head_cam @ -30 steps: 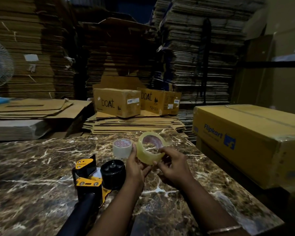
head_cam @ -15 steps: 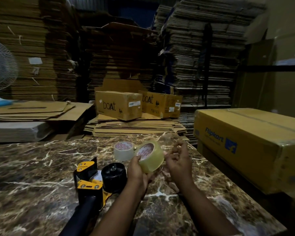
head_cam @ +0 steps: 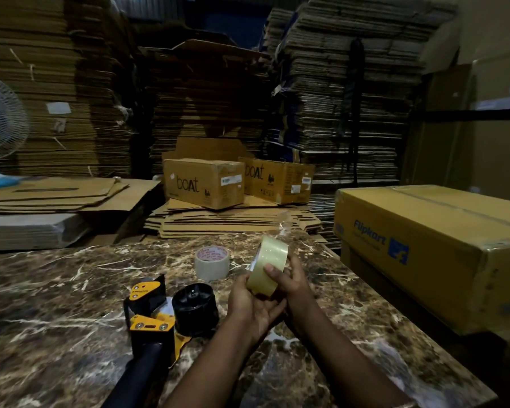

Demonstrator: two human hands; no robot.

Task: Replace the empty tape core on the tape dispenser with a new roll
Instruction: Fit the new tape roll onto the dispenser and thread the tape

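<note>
Hands at work — left hand [head_cam: 252, 307] and right hand [head_cam: 292, 285] both grip the clear tape roll [head_cam: 267, 269], fingers curled round it, beside the dispenser [head_cam: 159, 316] on the marble table [head_cam: 56, 304].

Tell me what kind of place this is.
Probably a packing warehouse: tall stacks of flattened cardboard behind, sealed shipping boxes, and a tape dispenser on the marble table.

Packing warehouse (stacked flattened cartons [head_cam: 350, 92])
</note>
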